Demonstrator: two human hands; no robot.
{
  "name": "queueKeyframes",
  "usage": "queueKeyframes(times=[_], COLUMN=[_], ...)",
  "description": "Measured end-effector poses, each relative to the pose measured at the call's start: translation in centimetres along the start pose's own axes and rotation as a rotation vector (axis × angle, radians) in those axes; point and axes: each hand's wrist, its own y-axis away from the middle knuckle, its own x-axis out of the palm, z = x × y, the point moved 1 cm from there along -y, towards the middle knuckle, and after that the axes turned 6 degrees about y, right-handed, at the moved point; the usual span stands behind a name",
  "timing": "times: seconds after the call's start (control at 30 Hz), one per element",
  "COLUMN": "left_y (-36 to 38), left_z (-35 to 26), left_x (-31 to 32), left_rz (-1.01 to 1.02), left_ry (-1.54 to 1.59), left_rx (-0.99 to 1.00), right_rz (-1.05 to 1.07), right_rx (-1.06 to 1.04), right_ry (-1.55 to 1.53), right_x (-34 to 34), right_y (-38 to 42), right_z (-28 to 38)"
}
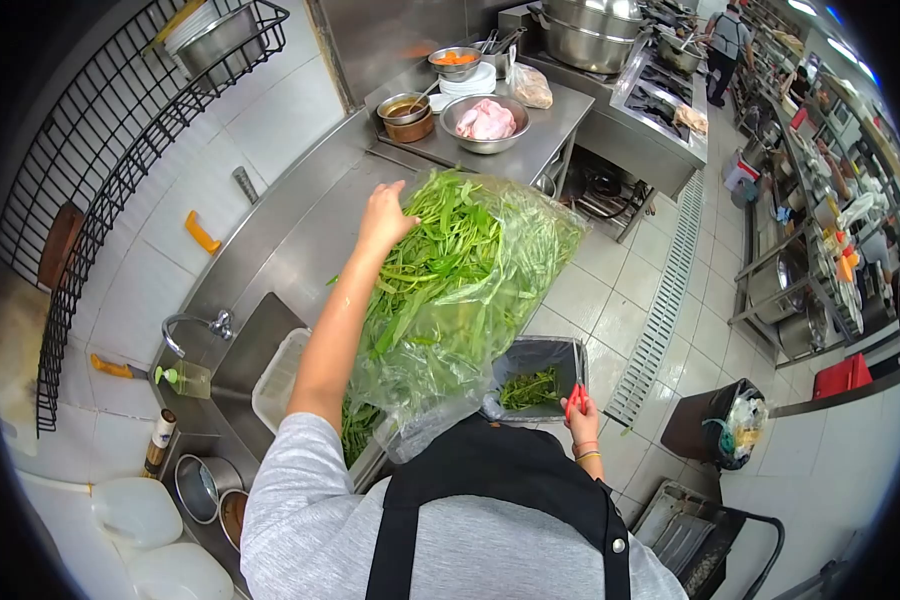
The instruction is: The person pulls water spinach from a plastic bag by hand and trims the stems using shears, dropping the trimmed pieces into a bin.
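Note:
A large heap of long-leaved greens (435,255) lies in and over a clear plastic bag (535,235) on the steel counter. At the heap's far left edge, my left hand (385,213) has its fingers and thumb curled around some of the stems. My right hand (583,428) is low on the right, closed around the red handles of what looks like scissors (575,400); their blades are hard to see. Just left of it stands a bin with a dark liner (560,350), and cut greens (530,388) lie inside. More greens show below my left forearm.
On the far counter are a steel bowl of raw meat (486,122), a pot with liquid (404,110) and a bowl of orange pieces (455,62). A sink with a faucet (200,328) and plastic tub (278,380) sits left. A black bin (710,425) stands right.

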Motion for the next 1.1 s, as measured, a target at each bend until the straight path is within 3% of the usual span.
queueKeyframes(times=[0.03, 0.2, 0.27, 0.3, 0.37, 0.5, 0.57, 0.6, 0.7, 0.73, 0.77, 0.83, 0.9, 0.97, 1.1], left_y=[0.6, 1.7, 2.3, 3.2, 4.9, 6.3, 5.7, 4.9, 3.1, 2.7, 2.7, 2.6, 2.6, 3.0, 3.6], left_z=[-0.1, 1.0, 0.3, -0.1, -1.1, 0.8, 1.7, 2.5, 3.8, 4.0, 4.4, 5.4, 6.1, 6.6, 6.6], left_x=[-0.4, -1.4, -1.3, -1.0, -0.6, 2.2, 1.9, 2.1, 2.5, 2.9, 3.3, 4.0, 3.9, 3.5, 2.3], left_rz=[-0.089, -0.154, -0.081, -0.084, 0.145, 0.055, -0.293, -0.348, -0.184, -0.095, -0.097, -0.078, -0.058, -0.028, -0.001], left_ry=[0.005, 0.072, 0.085, 0.130, 0.159, 0.174, -0.009, 0.041, 0.054, 0.029, 0.030, 0.005, 0.023, 0.035, 0.117], left_rx=[-0.005, -0.036, -0.142, -0.077, -0.111, -0.111, -0.020, -0.025, -0.129, -0.216, -0.218, -0.279, -0.306, -0.341, -0.255], right_rz=[-0.004, 0.066, 0.109, 0.159, 0.209, 0.339, 0.451, 0.498, 0.576, 0.591, 0.593, 0.637, 0.617, 0.652, 0.691], right_rx=[0.006, 0.029, 0.015, 0.019, 0.023, -0.120, -0.221, -0.290, -0.479, -0.446, -0.447, 0.010, -0.070, -0.002, -0.027], right_ry=[-0.005, 0.180, 0.179, 0.163, 0.148, 0.134, 0.147, 0.121, 0.075, 0.265, 0.267, 0.610, 0.631, 0.499, 0.407], right_x=[-0.1, -0.2, 0.1, 0.6, 1.7, 4.0, 5.4, 6.1, 8.6, 8.8, 9.0, 9.3, 8.7, 7.9, 6.2], right_y=[0.1, 0.2, -0.1, 0.1, 0.7, 1.2, 1.8, 2.1, 3.9, 3.8, 3.9, 3.9, 3.6, 3.9, 3.9], right_z=[-0.1, 0.3, 0.5, 1.3, 3.0, 6.4, 8.2, 8.8, 11.6, 12.0, 12.7, 13.3, 12.2, 11.5, 9.8])
